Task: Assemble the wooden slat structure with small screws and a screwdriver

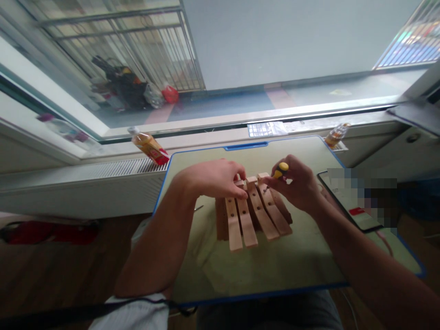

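Several pale wooden slats [252, 214] lie fanned side by side on a green desk [261, 266] with a blue rim. My left hand [216, 178] rests on their far ends, fingers curled down and pressing on a slat. My right hand [297, 185] grips a small screwdriver with a yellow handle [281, 170], its tip pointing down at the far end of a right-hand slat. The slats have round holes along their length.
A phone [350, 201] lies on the desk at the right. Two drink bottles [149, 145] [337, 134] sit on the ledge behind the desk. A radiator grille and a large window run along the back. Wooden floor lies to the left.
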The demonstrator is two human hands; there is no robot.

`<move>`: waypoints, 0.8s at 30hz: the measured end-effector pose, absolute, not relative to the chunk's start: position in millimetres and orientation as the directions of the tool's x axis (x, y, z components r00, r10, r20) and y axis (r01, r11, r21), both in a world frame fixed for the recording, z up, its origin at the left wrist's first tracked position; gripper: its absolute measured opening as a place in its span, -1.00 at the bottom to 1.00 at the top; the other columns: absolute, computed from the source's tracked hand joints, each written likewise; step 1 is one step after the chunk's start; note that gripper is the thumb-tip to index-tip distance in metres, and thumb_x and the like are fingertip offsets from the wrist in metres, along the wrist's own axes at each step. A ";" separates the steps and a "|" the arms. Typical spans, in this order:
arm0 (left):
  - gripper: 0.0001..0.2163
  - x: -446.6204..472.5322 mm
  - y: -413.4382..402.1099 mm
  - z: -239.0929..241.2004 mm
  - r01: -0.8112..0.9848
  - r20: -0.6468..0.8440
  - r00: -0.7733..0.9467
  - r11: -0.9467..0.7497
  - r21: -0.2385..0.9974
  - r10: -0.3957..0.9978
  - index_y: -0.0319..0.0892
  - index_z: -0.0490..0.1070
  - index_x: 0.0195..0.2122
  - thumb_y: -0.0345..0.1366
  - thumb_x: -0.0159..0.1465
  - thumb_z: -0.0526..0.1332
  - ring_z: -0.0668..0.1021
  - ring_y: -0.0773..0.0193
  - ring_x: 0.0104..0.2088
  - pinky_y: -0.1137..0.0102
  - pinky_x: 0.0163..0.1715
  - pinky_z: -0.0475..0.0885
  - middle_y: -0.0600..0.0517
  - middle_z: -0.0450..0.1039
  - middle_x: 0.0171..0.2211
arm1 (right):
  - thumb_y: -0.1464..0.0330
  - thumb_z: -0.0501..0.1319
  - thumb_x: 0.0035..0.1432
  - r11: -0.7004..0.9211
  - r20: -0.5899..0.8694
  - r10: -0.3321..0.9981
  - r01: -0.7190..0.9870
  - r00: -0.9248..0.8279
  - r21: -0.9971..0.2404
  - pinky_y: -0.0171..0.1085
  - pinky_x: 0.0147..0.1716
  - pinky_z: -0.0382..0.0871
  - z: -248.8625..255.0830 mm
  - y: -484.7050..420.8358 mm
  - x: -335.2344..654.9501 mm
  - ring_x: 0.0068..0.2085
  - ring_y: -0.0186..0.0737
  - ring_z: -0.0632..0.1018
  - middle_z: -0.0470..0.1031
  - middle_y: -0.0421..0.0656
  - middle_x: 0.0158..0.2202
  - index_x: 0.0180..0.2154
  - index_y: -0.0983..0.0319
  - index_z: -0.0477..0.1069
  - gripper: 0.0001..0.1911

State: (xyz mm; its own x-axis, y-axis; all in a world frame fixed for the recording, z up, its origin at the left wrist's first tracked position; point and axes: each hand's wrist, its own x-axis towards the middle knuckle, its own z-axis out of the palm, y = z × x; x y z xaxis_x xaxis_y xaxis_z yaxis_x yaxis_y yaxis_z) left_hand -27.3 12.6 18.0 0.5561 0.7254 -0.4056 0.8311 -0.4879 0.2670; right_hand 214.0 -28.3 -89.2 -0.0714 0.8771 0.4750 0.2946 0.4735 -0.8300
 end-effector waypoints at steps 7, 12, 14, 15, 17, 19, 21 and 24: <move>-0.50 -26.5 8.2 11.9 0.666 0.064 0.625 -0.574 0.477 0.778 -0.04 0.65 0.12 0.14 0.27 0.45 0.70 0.09 -0.05 0.26 -0.08 0.52 -0.04 0.72 0.00 | 0.14 0.56 0.21 0.460 0.457 0.887 0.190 -0.062 -0.868 -0.32 -0.46 0.34 -97.1 -29.7 208.7 -0.42 -0.33 0.42 0.41 -0.30 -0.41 -0.31 0.14 0.31 -0.55; -0.70 -3.1 -1.5 5.8 0.341 0.426 0.612 -0.708 0.618 0.666 -0.15 0.68 -0.04 -0.14 0.28 0.54 0.67 0.23 -0.16 0.32 -0.09 0.55 -0.02 0.70 -0.16 | 0.10 0.54 0.21 0.508 0.508 0.860 0.189 -0.050 -0.840 -0.34 -0.53 0.27 -92.6 -31.9 205.9 -0.48 -0.37 0.36 0.41 -0.32 -0.46 -0.36 0.13 0.28 -0.52; -0.85 3.9 -3.6 2.7 0.330 0.459 0.606 -0.730 0.598 0.649 -0.15 0.68 -0.15 -0.20 0.34 0.47 0.66 0.24 -0.20 0.31 -0.12 0.54 -0.01 0.68 -0.21 | 0.09 0.54 0.20 0.495 0.495 0.868 0.190 -0.052 -0.848 -0.33 -0.53 0.28 -92.4 -31.9 205.8 -0.48 -0.36 0.37 0.41 -0.32 -0.48 -0.36 0.13 0.28 -0.51; -0.89 6.1 -4.1 1.3 0.333 0.468 0.600 -0.735 0.591 0.649 -0.15 0.67 -0.18 -0.23 0.37 0.44 0.65 0.25 -0.21 0.30 -0.13 0.54 -0.01 0.68 -0.23 | 0.08 0.54 0.20 0.485 0.484 0.873 0.190 -0.055 -0.853 -0.32 -0.53 0.29 -92.6 -31.8 206.0 -0.48 -0.34 0.38 0.41 -0.31 -0.48 -0.36 0.13 0.29 -0.52; -0.90 8.5 -4.6 -0.7 0.344 0.471 0.589 -0.732 0.588 0.656 -0.14 0.67 -0.19 -0.24 0.39 0.42 0.65 0.24 -0.21 0.30 -0.14 0.54 -0.01 0.68 -0.24 | 0.09 0.55 0.20 0.474 0.474 0.879 0.200 -0.052 -0.857 -0.31 -0.52 0.30 -93.0 -31.6 206.6 -0.47 -0.33 0.39 0.42 -0.31 -0.49 -0.35 0.12 0.30 -0.53; -0.86 9.7 -4.8 -1.8 0.351 0.473 0.579 -0.726 0.591 0.664 -0.14 0.67 -0.19 -0.19 0.35 0.46 0.66 0.23 -0.21 0.30 -0.13 0.54 -0.01 0.70 -0.23 | 0.12 0.55 0.19 0.483 0.487 0.873 0.221 -0.043 -0.847 -0.32 -0.53 0.29 -92.7 -31.7 207.1 -0.48 -0.34 0.39 0.41 -0.32 -0.50 -0.36 0.12 0.30 -0.54; -0.84 11.0 -4.9 -2.7 0.363 0.478 0.564 -0.722 0.588 0.673 -0.13 0.67 -0.19 -0.17 0.32 0.49 0.66 0.23 -0.21 0.29 -0.12 0.54 0.00 0.70 -0.22 | 0.15 0.55 0.20 0.499 0.504 0.863 0.234 -0.042 -0.835 -0.33 -0.54 0.28 -92.0 -32.1 207.1 -0.49 -0.35 0.38 0.40 -0.32 -0.50 -0.37 0.13 0.29 -0.54; -0.87 13.1 -4.5 -4.4 0.376 0.488 0.548 -0.721 0.582 0.680 -0.14 0.66 -0.22 -0.21 0.34 0.46 0.64 0.24 -0.22 0.29 -0.13 0.53 0.00 0.70 -0.25 | 0.19 0.56 0.19 0.493 0.495 0.867 0.225 -0.054 -0.840 -0.34 -0.54 0.28 -92.0 -32.7 206.6 -0.48 -0.35 0.39 0.40 -0.32 -0.50 -0.37 0.13 0.31 -0.56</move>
